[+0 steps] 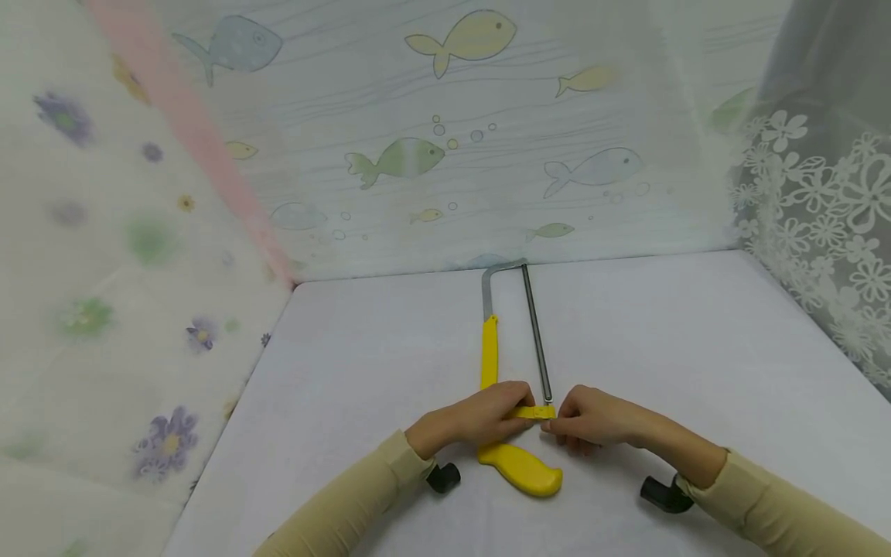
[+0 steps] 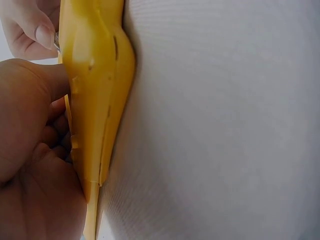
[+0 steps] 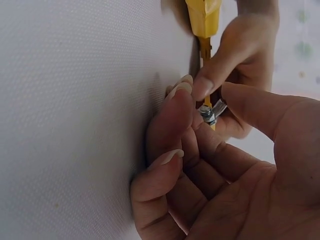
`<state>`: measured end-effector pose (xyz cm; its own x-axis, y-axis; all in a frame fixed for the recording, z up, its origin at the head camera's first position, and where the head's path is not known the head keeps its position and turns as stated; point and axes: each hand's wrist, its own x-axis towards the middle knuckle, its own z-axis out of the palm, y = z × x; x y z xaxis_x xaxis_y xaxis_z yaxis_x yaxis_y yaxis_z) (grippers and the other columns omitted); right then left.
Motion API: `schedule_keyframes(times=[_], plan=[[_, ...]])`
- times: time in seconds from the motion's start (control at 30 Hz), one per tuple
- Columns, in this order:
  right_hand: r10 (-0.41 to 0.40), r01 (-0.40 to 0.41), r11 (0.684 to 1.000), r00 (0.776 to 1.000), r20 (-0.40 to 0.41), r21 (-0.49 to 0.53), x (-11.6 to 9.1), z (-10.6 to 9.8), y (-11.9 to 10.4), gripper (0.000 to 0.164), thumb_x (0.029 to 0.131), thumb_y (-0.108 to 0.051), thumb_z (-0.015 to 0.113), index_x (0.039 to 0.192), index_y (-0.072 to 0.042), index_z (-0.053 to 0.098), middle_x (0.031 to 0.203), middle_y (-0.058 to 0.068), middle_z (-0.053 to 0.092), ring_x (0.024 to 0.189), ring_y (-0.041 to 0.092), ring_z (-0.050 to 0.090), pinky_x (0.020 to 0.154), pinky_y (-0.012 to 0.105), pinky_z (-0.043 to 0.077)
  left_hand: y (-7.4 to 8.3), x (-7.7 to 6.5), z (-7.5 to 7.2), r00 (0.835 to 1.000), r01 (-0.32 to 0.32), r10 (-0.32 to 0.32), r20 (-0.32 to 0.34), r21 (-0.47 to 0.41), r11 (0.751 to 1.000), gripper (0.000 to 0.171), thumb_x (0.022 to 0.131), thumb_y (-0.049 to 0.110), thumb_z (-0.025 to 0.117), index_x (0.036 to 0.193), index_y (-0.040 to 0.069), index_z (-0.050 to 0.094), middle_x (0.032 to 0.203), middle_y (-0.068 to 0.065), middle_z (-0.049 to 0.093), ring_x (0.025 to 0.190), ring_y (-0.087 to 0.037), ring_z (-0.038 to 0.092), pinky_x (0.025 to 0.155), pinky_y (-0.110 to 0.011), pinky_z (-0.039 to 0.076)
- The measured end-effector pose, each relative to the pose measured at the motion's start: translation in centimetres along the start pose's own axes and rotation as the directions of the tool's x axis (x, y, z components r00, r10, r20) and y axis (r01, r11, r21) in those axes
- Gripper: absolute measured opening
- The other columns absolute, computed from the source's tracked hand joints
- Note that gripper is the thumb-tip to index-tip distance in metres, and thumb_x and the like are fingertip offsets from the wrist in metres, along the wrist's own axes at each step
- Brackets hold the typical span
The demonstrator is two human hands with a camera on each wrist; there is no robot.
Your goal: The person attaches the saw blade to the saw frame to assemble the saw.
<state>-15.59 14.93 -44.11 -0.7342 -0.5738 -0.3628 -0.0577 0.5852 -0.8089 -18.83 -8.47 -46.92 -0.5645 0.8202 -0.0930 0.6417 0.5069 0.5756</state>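
A hacksaw (image 1: 490, 352) lies flat on the white table, its grey metal bow at the far end and its yellow handle (image 1: 525, 473) toward me. The dark blade (image 1: 535, 333) runs along its right side. My left hand (image 1: 490, 414) grips the yellow frame just above the handle; the left wrist view shows the thumb against the yellow body (image 2: 95, 100). At the frame's near right end, my right hand (image 1: 599, 418) pinches a small metal wing nut (image 3: 208, 114) between thumb and fingers. Those fingertips partly hide the nut, and the left thumb is close beside it.
The white tabletop (image 1: 369, 340) spreads around the saw. A fish-print curtain (image 1: 313, 116) hangs along the back edge, flowered cloth (image 1: 104, 309) at the left, and lace (image 1: 835, 232) at the right. Black wrist devices (image 1: 666, 495) sit under both forearms.
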Motion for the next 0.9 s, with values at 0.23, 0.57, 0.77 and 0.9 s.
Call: schedule_keyframes(times=[0.23,0.57,0.77,0.9], plan=[[-0.002,0.002,1.0,1.0,0.006,-0.005,-0.32,-0.44,0.03,0.036,0.098,-0.032,0.068,0.073,-0.005,0.071,0.062,0.001,0.062,0.055,0.013,0.053,0.052,0.026,0.044,0.02,0.02,-0.11,1.0,0.002,-0.002,0.004,-0.006,1.0,0.013,0.105,0.019,0.061,0.113,0.01,0.058,0.102,0.005,0.059,0.085,-0.005,0.051,0.079,-0.015,0.044],[-0.015,0.015,1.0,1.0,0.004,-0.013,-0.67,-0.77,0.26,0.026,0.097,-0.022,0.067,0.077,-0.005,0.072,0.065,0.002,0.062,0.057,0.015,0.054,0.052,0.026,0.042,-0.01,-0.01,-0.18,1.0,-0.002,0.002,0.0,-0.004,1.0,0.013,0.105,0.019,0.061,0.114,0.011,0.058,0.103,0.005,0.06,0.086,-0.004,0.051,0.08,-0.015,0.045],[-0.031,0.031,1.0,1.0,0.005,-0.005,-0.72,-0.83,0.52,0.024,0.097,-0.019,0.068,0.078,-0.004,0.07,0.064,0.002,0.06,0.056,0.014,0.051,0.051,0.025,0.039,0.05,-0.01,-0.13,1.0,0.003,-0.003,0.001,0.0,1.0,0.014,0.105,0.02,0.061,0.114,0.011,0.058,0.104,0.006,0.06,0.087,-0.004,0.051,0.081,-0.015,0.044],[-0.052,0.052,0.999,0.999,0.009,-0.006,-0.73,-0.86,0.67,0.024,0.096,-0.017,0.068,0.076,-0.003,0.068,0.061,0.001,0.057,0.054,0.013,0.048,0.05,0.024,0.037,0.02,0.02,-0.09,1.0,-0.002,0.002,-0.002,0.001,1.0,0.014,0.104,0.02,0.061,0.114,0.01,0.058,0.104,0.006,0.06,0.087,-0.004,0.051,0.081,-0.015,0.044]])
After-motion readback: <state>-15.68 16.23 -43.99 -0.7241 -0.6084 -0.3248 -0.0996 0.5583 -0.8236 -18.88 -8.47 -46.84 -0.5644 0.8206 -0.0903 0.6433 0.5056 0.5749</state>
